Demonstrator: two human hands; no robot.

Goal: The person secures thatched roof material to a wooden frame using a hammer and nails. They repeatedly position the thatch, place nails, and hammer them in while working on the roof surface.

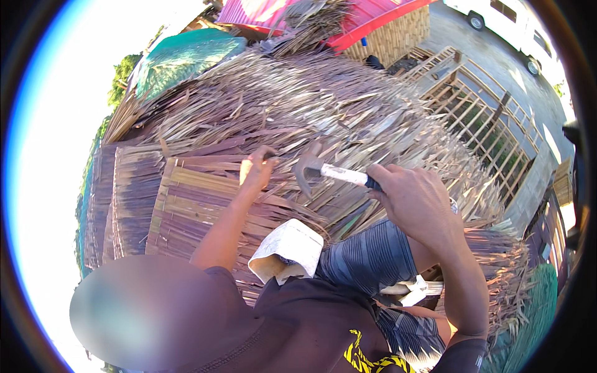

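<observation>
- Right hand [415,200] wraps shut around the hammer [329,171] at the dark end of the handle; steel claw head is raised just above the thatch [323,105].
- Left hand [256,168] is pressed on the thatch just left of the hammer head, fingers pinched at one spot; too small to tell if they pinch a nail, so whether this grip is shut on anything cannot be read.
- Hammer sits between the two hands, head close to the left fingertips, handle slanting down-right into the right palm.
- Judged best form: short controlled taps, face square to the spot, left fingers kept low and pulled aside once the fastener bites; weight steady on the slope.
- Thatch: dry palm leaf, grey-brown, stringy, layered in overlapping rows; ragged loose ends higher up.
- Panel [186,205] under the left forearm: flat folded strips, neater, reddish-brown, ribbed.
- Hammer handle: white-wrapped middle, dark grip end; head curved, dull metal.
- White cloth [287,248] is bunched at the person's knee, soft and creased; striped grey shorts [367,255] beside it.
- Bamboo lattice frame [485,118] lies well beyond to the right; red roof [373,18] above.
</observation>
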